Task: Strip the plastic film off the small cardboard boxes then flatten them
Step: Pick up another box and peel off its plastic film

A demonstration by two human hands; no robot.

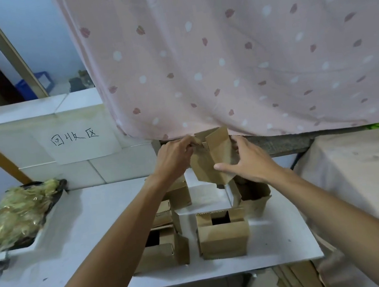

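A small cardboard box (213,162) is held above the white table (74,234), between 2 hands, its long axis tilted near upright. The left hand (175,156) pinches a top flap in its grip; the right hand (248,163) clasps the right side, thumb in front.

A pale pink curtain (243,49) printed with white and dark pink spots fills the upper right and centre of the frame, and its hem hangs down to a dark ledge (279,144). At the left, a white tiled block (21,129) bears a sheet of white paper (80,145) with handwritten characters, and a blue crate (27,87) sits behind it in the upper left. A white tabletop (64,248) spans the lower left and centre, beside a cloth-draped surface (373,177) at the right edge.
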